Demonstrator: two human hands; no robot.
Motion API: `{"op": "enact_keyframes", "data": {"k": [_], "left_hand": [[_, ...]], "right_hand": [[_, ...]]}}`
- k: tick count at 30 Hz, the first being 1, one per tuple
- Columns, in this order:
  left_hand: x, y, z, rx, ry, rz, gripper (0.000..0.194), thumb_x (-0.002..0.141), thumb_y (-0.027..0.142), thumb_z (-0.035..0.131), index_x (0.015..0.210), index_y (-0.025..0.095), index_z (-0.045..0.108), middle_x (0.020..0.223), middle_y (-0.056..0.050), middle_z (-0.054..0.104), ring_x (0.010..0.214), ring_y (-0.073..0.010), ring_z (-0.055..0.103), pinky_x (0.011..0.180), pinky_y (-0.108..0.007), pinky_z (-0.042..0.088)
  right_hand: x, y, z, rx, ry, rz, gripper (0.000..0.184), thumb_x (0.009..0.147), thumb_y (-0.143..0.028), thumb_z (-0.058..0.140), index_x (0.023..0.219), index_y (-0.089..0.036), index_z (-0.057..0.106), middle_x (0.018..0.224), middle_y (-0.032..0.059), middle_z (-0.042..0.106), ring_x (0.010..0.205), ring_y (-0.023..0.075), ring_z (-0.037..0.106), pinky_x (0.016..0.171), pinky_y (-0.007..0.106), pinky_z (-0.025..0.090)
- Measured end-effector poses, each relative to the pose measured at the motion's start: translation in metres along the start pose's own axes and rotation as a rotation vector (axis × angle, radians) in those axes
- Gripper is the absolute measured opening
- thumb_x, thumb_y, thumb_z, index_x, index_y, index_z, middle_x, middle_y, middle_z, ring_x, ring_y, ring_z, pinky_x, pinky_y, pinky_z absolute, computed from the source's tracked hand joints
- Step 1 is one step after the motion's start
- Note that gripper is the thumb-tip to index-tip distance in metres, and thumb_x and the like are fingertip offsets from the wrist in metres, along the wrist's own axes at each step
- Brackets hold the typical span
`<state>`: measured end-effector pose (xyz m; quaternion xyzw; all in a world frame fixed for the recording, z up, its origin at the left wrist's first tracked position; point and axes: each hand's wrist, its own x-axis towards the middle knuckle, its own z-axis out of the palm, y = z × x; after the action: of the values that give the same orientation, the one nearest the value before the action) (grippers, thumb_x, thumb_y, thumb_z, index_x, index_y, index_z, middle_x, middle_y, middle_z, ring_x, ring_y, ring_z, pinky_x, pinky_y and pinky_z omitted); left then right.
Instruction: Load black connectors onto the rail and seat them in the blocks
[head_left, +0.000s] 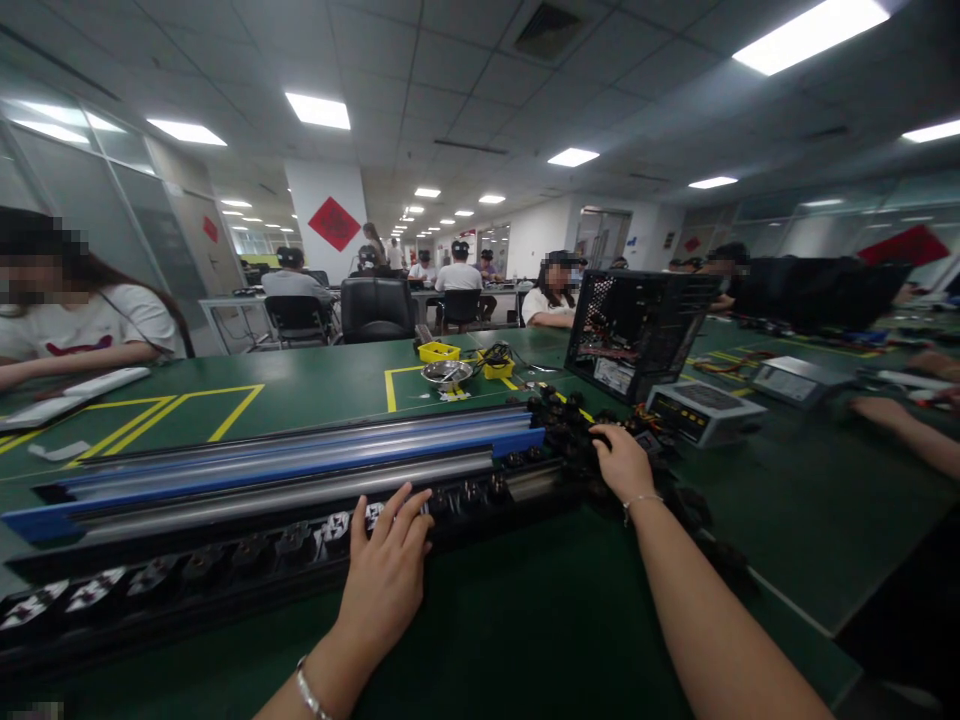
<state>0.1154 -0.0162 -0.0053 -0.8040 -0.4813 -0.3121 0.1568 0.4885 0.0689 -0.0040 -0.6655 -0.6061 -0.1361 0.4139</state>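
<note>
My left hand [390,560] lies with fingers spread over a long black tray [247,590], its fingertips touching the row of small parts in it. Several black parts [199,565] and some shiny, silvery ones [97,588] sit along that tray. At its right end, my right hand [624,465] reaches into a pile of small black parts [562,425]. Its fingers are curled, and whatever they hold is hidden among the pile. Behind the tray run long metal rails with a blue strip [450,450], lying side by side on the green table [517,610].
An opened computer case [637,330] stands beyond the pile, with power supplies [705,412] [799,385] to its right. Farther back are a metal bowl [447,375] and yellow bins [439,352]. A person [82,300] sits at left; another person's hand [881,412] rests at right.
</note>
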Motion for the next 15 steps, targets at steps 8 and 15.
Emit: {"op": "enact_keyframes", "data": {"k": [8,15], "left_hand": [[-0.002,-0.001,0.005,-0.04,0.014,-0.01,0.018,0.082,0.016,0.048,0.091,0.024,0.062,0.124,-0.001,0.058,0.125,-0.0208,0.041,0.111,-0.051,0.005],[-0.002,-0.001,0.005,-0.064,0.021,-0.013,0.019,0.081,0.015,0.048,0.092,0.023,0.061,0.124,-0.001,0.058,0.126,-0.0211,0.04,0.111,-0.051,0.004]], "right_hand": [[0.012,-0.017,0.006,-0.197,-0.201,-0.188,0.033,0.086,-0.03,0.037,0.103,-0.018,0.063,0.115,0.0092,0.061,0.112,0.0237,0.05,0.097,0.045,0.037],[-0.011,-0.035,-0.059,-0.336,-0.279,-0.268,0.039,0.085,-0.026,0.036,0.115,-0.017,0.058,0.121,0.0085,0.058,0.114,0.0205,0.049,0.1,0.04,0.036]]}}
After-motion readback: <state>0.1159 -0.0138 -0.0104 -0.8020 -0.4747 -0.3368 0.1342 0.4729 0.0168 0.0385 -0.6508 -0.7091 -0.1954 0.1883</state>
